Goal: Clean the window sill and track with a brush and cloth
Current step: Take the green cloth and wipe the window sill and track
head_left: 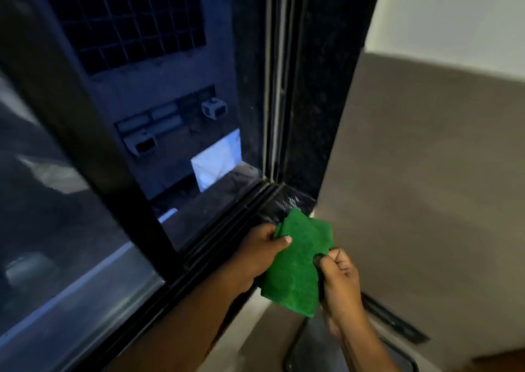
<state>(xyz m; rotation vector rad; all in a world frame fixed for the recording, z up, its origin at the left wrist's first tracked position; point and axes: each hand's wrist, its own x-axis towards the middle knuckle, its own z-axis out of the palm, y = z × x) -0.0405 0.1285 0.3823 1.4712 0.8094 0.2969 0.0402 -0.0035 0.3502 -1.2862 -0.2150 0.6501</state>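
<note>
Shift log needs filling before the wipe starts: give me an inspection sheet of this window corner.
Surface: dark window sill, shiny wet-looking streaks near the corner.
Job's things: green cloth held above the sill; window track with dark grooves; no brush seen.
Clutter: nothing seen.
Grippers: left hand grips the cloth's upper left edge; right hand pinches its right edge.
Cables: nothing seen.
Surroundings: sliding glass pane at left, grey wall at right, dark outside.
</note>
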